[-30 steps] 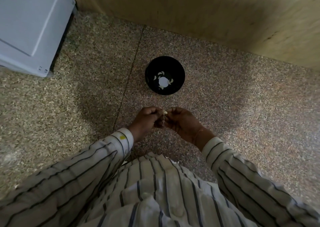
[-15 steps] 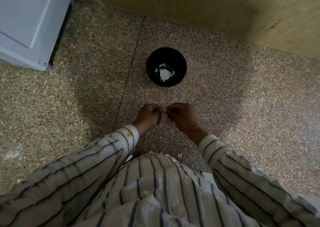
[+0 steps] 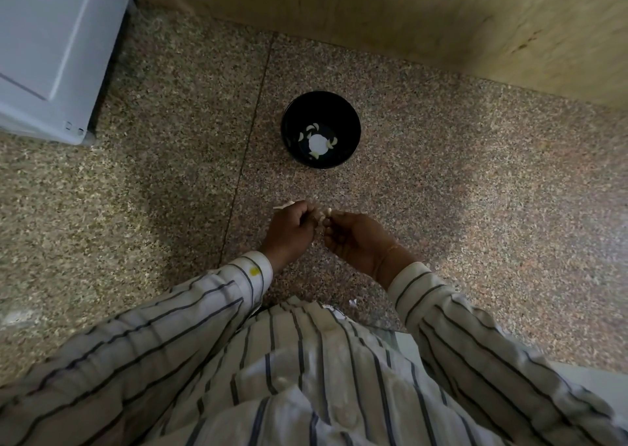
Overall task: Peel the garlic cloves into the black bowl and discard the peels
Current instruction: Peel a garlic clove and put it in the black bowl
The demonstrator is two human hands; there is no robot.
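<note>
Resting on the speckled floor (image 3: 475, 207) beyond the fingers, one black bowl (image 3: 320, 129) holds about five pale peeled cloves (image 3: 312, 127). Left hand (image 3: 289, 231) and right hand (image 3: 356, 241) pinch one whitish garlic clove (image 3: 324, 215) between curled fingers; one peel (image 3: 284, 205) juts past the left hand.

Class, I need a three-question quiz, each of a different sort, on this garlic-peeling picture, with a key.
1. True or false: the black bowl already holds peeled cloves.
2. Multiple choice: where is the clove being peeled? A) in the bowl B) between the left hand and right hand C) on the floor
3. Fill in: the white unit stands at the picture's top ____.

Key: 1 true; 2 B; 3 left.
</note>
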